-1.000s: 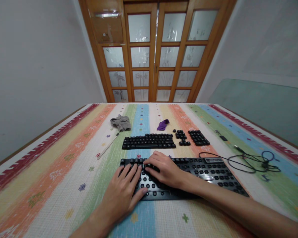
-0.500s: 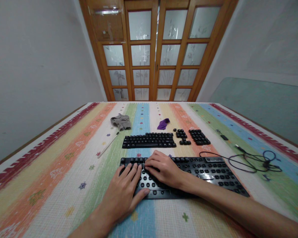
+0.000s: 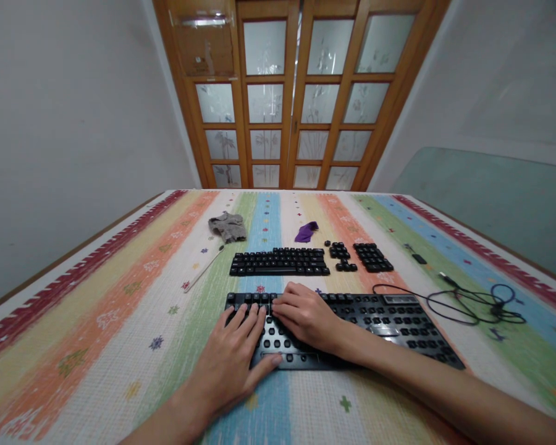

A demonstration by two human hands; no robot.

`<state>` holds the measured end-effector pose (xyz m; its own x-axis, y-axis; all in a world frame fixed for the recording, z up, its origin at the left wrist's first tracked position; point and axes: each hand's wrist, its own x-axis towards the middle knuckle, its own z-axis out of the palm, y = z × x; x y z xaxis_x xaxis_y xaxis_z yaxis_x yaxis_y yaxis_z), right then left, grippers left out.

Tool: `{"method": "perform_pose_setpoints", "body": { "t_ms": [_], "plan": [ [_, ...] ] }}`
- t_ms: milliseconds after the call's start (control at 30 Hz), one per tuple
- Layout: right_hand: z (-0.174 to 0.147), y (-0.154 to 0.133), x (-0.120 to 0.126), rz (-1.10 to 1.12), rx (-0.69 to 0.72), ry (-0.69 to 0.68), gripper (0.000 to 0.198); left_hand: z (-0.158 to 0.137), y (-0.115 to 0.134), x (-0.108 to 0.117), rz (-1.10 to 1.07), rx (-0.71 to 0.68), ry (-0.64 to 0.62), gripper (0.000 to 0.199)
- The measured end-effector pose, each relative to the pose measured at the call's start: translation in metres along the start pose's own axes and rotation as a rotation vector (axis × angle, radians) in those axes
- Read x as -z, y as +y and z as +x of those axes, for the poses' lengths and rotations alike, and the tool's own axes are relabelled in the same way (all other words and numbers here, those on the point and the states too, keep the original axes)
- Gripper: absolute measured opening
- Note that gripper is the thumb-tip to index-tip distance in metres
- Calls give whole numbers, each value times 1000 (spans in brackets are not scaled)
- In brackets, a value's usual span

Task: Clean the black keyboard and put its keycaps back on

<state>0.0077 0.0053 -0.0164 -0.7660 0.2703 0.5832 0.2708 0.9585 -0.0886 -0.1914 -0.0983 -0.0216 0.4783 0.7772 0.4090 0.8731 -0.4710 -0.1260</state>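
Observation:
A black keyboard base [image 3: 383, 332] lies near the front of the table, most of its key sockets bare, with keycaps along its top row. My left hand [image 3: 234, 352] rests on its left end, fingers spread and thumb by the lower edge. Over the upper left part, my right hand [image 3: 308, 316] is closed, fingertips pressed together beside the top-row keycaps; whatever they pinch is hidden. Just behind the base sit loose black keycaps, laid out as a main block [image 3: 278, 262], a small cluster [image 3: 339, 250] and a number pad group [image 3: 373, 257].
Farther back lie a grey cloth [image 3: 228, 227] and a purple cloth [image 3: 306, 232]. A thin white stick with a dark tip [image 3: 204, 269] is at the left. On the right are a coiled black cable [image 3: 472, 304] and a small black piece [image 3: 419, 258]. A striped tablecloth [image 3: 167, 364] covers the table.
The camera view has shifted very slightly. Both hands stay in nearly the same place on the keyboard base, with the right fingers a little closer together.

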Motion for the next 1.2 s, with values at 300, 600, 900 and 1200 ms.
{"method": "perform_pose_setpoints", "body": {
  "t_ms": [300,600,900,1200],
  "plan": [
    [7,-13,6,-221,86,-184,21,-1,0,0,9,-11,-1,70],
    [6,-17,1,-221,59,-203,23,-2,-2,-2,-12,-12,3,70],
    [3,-13,-2,-166,12,-132,24,-2,-5,-6,-24,-22,58,62],
    [23,13,21,10,7,1,33,-4,-4,-10,-1,-6,49,64]
  ]
}}
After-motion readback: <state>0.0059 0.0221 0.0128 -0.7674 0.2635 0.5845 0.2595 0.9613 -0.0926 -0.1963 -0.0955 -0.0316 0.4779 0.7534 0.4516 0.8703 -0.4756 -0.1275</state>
